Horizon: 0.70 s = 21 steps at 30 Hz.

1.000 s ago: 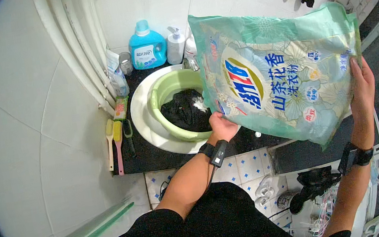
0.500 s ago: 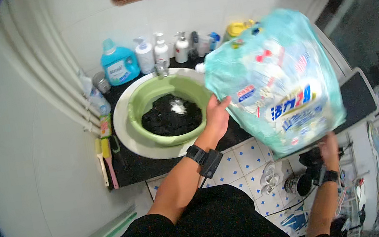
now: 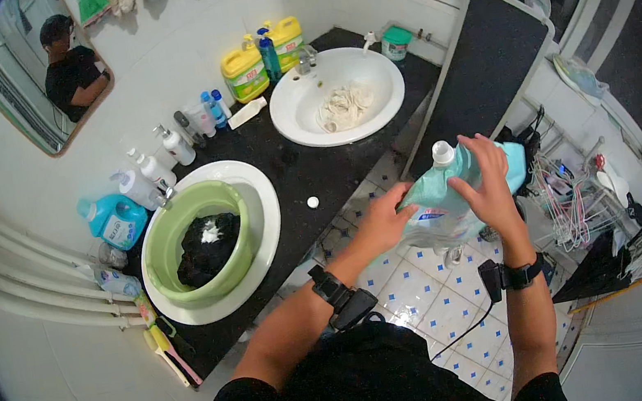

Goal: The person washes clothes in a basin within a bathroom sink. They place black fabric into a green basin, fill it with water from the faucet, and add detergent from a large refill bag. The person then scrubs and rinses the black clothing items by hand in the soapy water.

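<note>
Green pouch [image 3: 435,208], hands [image 3: 381,223] [image 3: 496,195] half-curled, gripping its upper sides

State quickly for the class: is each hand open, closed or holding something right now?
Left hand: closed on the left edge of the teal bag.
Right hand: holding the same bag, right of its white spout.
</note>
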Each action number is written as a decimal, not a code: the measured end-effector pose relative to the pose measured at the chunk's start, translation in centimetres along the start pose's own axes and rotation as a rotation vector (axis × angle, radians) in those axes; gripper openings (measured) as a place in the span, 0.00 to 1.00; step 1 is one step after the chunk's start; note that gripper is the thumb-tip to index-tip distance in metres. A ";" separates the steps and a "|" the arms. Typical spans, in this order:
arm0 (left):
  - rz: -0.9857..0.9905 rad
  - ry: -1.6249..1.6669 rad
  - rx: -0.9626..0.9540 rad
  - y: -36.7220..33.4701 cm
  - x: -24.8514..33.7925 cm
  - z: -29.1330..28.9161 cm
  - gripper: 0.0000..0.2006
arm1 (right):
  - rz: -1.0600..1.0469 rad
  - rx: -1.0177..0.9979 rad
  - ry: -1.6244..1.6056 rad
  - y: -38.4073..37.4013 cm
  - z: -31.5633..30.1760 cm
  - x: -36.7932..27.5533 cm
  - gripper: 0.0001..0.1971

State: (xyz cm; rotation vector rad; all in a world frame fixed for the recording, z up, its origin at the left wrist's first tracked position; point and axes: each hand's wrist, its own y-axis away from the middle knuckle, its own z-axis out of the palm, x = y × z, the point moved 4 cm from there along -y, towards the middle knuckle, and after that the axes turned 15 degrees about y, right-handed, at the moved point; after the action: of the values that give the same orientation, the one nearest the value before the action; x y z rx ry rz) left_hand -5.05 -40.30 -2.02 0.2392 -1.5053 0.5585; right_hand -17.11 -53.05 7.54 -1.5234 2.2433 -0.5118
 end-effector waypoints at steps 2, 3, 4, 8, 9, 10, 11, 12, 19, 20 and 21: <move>-0.021 -0.015 -0.013 0.2 -1.2 1.4 0.14 | -0.023 0.030 0.051 0.5 -0.3 1.3 0.30; -0.036 -0.024 -0.019 0.3 -1.9 1.9 0.13 | -0.052 0.035 0.056 0.6 -0.4 1.7 0.29; -0.074 -0.015 -0.037 0.4 -2.7 2.3 0.12 | -0.047 0.033 0.050 0.7 -0.3 2.1 0.29; -0.109 -0.078 -0.069 1.3 -5.3 3.2 0.13 | 0.024 -0.173 -0.197 2.0 1.8 3.7 0.17; -0.140 -0.057 -0.094 1.3 -5.6 3.1 0.15 | 0.010 -0.223 -0.219 2.3 2.5 4.1 0.12; -0.171 -0.037 -0.121 1.3 -5.8 2.9 0.16 | 0.033 -0.216 -0.237 2.6 2.9 4.3 0.09; -0.171 -0.038 -0.141 0.8 -5.6 2.1 0.16 | 0.018 -0.214 -0.266 2.9 3.5 4.7 0.10; -0.189 -0.111 -0.270 0.3 -5.5 1.6 0.18 | 0.068 -0.237 -0.289 3.2 4.0 4.8 0.08; -0.299 -0.592 0.395 -2.1 -12.7 -14.0 0.14 | 0.003 -0.183 -0.103 4.7 5.8 2.8 0.06; -0.275 -0.634 0.521 -1.1 -15.2 -17.2 0.13 | -0.011 -0.184 -0.105 4.5 6.1 1.8 0.06; -0.346 -0.692 0.516 -0.6 -17.2 -19.4 0.13 | -0.031 -0.235 -0.134 4.7 6.8 1.0 0.06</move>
State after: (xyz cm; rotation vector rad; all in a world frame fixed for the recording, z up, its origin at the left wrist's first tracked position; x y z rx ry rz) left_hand 12.67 -34.85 -20.15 1.1658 -1.8948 0.6051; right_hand -17.82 -52.92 -0.72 -1.6540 2.2410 -0.1520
